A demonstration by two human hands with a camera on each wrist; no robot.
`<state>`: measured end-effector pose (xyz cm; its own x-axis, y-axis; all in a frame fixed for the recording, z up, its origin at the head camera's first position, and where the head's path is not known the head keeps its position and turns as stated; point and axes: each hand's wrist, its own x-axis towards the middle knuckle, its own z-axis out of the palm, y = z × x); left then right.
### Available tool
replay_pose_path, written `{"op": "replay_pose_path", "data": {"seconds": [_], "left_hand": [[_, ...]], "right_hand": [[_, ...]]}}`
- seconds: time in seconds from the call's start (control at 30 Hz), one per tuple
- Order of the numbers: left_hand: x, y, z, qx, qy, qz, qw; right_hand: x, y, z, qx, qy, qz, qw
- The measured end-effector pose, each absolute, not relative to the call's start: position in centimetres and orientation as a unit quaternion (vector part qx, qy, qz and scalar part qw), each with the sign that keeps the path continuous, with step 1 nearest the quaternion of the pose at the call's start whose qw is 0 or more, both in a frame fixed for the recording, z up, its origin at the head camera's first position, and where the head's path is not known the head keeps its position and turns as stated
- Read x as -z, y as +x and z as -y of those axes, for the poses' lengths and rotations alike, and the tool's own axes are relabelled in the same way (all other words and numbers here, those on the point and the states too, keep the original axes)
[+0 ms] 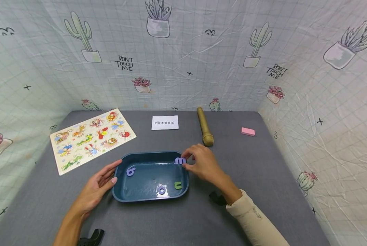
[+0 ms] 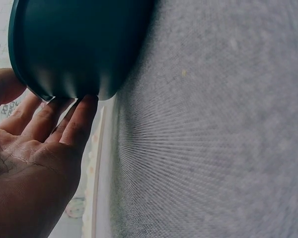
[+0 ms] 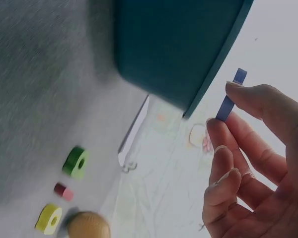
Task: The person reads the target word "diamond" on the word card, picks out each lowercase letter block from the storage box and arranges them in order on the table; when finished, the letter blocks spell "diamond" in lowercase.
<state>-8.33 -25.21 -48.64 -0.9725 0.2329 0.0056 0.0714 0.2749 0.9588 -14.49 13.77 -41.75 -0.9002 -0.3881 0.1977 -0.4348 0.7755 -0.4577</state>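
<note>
One m-shaped piece (image 1: 179, 161) is positioned over the far right corner of the blue tray (image 1: 145, 176). Its colour is violet-blue; the face is plain, with rounded humps and thick, even strokes. In the right wrist view, the same piece appears edge-on as a thin, flat slab with straight sides and a dark blue edge. That view also shows it above the rim line and apart from the tray.

The right hand (image 1: 203, 164) is clamped on the piece, the thumb pressing one face and the fingertips the other. The left hand (image 1: 92, 191) rests at the tray's left end: the thumb lies at the rim, and the extended fingers touch the outer wall, slightly spread.

Three further pieces lie inside the tray:
- a violet piece shaped like a 6 or a b (image 1: 131, 169), near the left end;
- a violet o-shaped ring (image 1: 159, 190), by the near wall;
- a green u- or n-shaped piece (image 1: 180, 185), near the right end.

The tray is rectangular, with rounded corners, a raised wall and a glossy floor showing light reflections. It sits on a grey table surface (image 1: 242, 157). Beyond it lies a white card (image 1: 165, 127) printed "diamond".
</note>
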Motion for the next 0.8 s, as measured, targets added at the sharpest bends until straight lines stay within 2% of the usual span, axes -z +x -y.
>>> {"op": "replay_pose_path", "data": {"seconds": [0.8], "left_hand": [[48.6,-8.3,25.1,-0.593,0.087,-0.797,0.074]], "right_hand": [[43.3,-15.9,-20.3,-0.244,0.169,0.954,0.053]]}}
